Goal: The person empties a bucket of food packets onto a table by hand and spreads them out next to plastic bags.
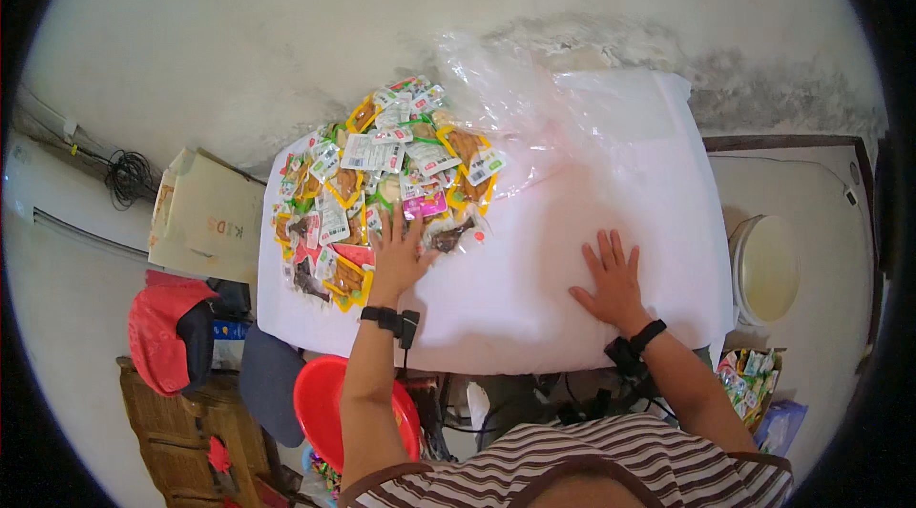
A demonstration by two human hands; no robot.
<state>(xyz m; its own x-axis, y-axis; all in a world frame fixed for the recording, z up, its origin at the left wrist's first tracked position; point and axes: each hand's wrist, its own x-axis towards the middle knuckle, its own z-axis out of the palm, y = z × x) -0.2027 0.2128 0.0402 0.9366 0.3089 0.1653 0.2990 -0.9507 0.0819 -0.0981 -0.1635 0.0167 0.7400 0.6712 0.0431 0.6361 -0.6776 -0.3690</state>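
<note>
My left hand (398, 255), fingers spread, rests at the near right side of a heap of small vacuum-packed snack pouches (372, 152). Its fingertips reach the lower pouches, close to a pink packet (425, 205); nothing is gripped. To its right lies a clear pouch with a dark brown piece of food (452, 236). My right hand (612, 277) lies flat, fingers apart, on the white tablecloth (494, 315), away from the pouches. Behind, a crumpled clear plastic bag (529, 114) spreads over the table's far side, partly against the wall.
A red plastic basin (315, 393) stands below the table's near left edge. On the right are a pale bucket (769, 270) and a box of packets (750, 383). A cardboard box (207, 218) and a red cloth (161, 336) flank the left side. The wall (343, 14) bounds the back.
</note>
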